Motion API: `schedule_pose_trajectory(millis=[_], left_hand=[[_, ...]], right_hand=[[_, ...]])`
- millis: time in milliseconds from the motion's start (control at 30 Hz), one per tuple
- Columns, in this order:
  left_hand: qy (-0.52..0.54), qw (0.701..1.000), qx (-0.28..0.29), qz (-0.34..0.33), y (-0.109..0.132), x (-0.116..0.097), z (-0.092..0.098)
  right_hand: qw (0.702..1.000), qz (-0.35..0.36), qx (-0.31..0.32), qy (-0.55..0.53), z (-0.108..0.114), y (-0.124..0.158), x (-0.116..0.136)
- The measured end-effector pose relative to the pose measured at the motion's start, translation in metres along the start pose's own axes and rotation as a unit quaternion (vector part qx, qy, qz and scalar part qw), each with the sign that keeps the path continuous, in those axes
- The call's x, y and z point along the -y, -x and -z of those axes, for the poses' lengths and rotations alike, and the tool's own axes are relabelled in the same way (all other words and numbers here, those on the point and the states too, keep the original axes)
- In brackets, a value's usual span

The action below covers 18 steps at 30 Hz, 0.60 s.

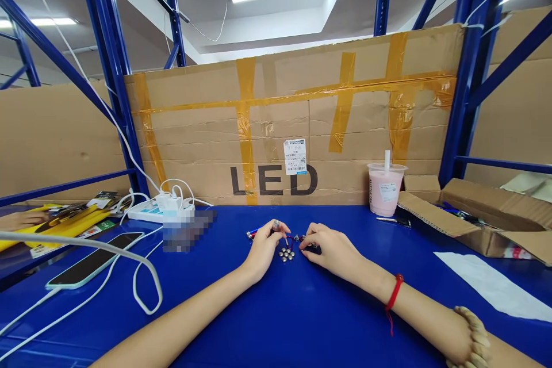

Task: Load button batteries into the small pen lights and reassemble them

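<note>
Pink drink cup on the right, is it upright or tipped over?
Upright: the cup stands on its base on the blue table, lid on top, straw pointing straight up.

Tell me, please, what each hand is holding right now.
Left hand: pinching a small round piece between fingertips.
Right hand: fingers curled around a small dark part; grip unclear.

Right hand (332,248): red cord (393,293), beaded bracelet (472,340)

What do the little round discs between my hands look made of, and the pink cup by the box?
The discs look like bare metal: silvery, shiny, catching light, possibly button cells. The cup looks like clear glossy plastic, since the pink drink shows through.
</note>
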State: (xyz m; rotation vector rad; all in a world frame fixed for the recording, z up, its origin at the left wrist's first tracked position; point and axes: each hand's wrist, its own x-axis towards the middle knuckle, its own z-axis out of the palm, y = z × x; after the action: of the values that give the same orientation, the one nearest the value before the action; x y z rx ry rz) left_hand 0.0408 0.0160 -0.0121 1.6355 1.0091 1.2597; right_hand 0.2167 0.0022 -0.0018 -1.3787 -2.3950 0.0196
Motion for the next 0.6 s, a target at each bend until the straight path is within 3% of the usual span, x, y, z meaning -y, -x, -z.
schedule_pose_trajectory(millis=[167, 300, 500, 600], left_hand=[[0.043, 0.998, -0.026, 0.046, 0.0018, -0.0056, -0.0006], [0.037, 0.996, 0.013, 0.075, 0.0040, -0.0055, -0.0018], [-0.058, 0.996, 0.068, -0.024, 0.0033, -0.0012, 0.0013], [-0.064, 0.994, 0.075, -0.038, 0.0030, -0.0003, 0.0022]], right_hand=[[1.000, -0.008, -0.002, -0.006, -0.0008, -0.0006, -0.0004], [1.000, -0.004, -0.014, -0.015, -0.0010, 0.0000, -0.0014], [0.991, -0.048, -0.111, -0.063, 0.0005, -0.0020, 0.0015], [0.981, -0.052, -0.169, -0.080, 0.0008, -0.0023, 0.0023]])
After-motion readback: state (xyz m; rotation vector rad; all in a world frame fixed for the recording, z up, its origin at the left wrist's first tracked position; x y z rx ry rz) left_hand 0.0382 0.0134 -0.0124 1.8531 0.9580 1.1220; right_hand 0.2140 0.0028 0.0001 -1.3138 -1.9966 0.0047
